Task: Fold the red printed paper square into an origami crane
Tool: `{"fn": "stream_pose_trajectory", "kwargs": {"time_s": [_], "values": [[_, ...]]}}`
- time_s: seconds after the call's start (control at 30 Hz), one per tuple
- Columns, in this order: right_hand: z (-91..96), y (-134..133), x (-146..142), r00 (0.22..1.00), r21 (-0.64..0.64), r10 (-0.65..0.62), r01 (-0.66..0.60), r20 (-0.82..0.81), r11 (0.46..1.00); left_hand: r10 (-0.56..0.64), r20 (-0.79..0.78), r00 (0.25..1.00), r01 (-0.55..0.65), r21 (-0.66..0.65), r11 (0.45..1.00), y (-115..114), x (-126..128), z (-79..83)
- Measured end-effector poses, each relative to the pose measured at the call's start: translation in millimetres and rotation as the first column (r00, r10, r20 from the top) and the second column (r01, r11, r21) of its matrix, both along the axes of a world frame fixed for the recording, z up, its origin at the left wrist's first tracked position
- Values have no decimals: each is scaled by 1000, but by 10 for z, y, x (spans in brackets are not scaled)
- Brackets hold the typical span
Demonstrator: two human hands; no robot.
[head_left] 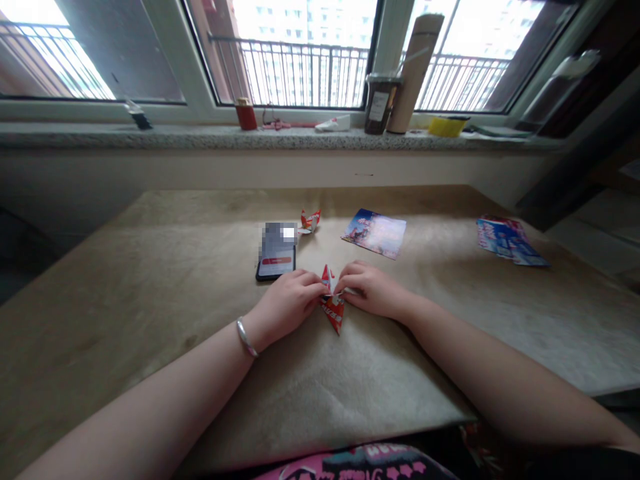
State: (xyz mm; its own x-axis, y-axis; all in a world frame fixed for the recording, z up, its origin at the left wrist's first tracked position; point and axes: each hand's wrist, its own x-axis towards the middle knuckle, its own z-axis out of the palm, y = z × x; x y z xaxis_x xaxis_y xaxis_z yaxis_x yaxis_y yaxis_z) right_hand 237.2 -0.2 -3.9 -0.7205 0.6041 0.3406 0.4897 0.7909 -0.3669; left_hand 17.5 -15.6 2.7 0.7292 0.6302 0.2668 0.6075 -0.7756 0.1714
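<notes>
Between my hands is a red and white piece of folded paper, pointed at its top and bottom ends. My left hand pinches its left side, with a silver bangle on the wrist. My right hand grips the right side of the same paper, fingertips close to those of the left. Some of the paper's middle is hidden by my fingers. Just beyond my left hand lies a phone with its screen lit. A small red folded paper figure stands at the phone's upper right.
A blue and pink printed sheet lies past my right hand. Several similar sheets are stacked at the table's right. On the window sill stand a red jar, a dark-filled container, a tall tube and a yellow roll.
</notes>
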Motion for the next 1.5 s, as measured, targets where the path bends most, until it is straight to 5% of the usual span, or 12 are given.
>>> {"fn": "stream_pose_trajectory", "kwargs": {"time_s": [0.9,1.5], "values": [[109,-92,-22,984,110,-18,-1,178,994,13,-134,991,-2,82,997,-101,39,93],[136,-89,53,987,59,-35,26,159,998,91,-218,972,-69,107,992,-138,2,177]]}}
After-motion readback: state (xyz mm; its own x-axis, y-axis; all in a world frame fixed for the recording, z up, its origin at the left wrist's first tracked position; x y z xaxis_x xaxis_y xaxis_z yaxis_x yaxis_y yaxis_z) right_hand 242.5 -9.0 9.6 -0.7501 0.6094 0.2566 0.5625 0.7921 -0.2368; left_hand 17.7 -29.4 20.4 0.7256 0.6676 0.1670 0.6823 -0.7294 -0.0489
